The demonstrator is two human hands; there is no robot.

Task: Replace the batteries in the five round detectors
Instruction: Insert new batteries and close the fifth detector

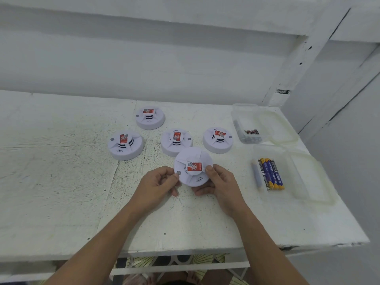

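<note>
both hands, left [159, 182] and right [216, 183], grasp one detector [192, 166] by its rim, lifted above the table [61, 182]. judged best: hold the base firm and twist the cover squarely, near the fresh batteries [271, 173].

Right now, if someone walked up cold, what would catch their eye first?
The left hand and right hand hold one white round detector, red label up, above the table's near centre. Four other detectors sit behind it, and blue-and-yellow batteries lie in a clear container on the right.
</note>
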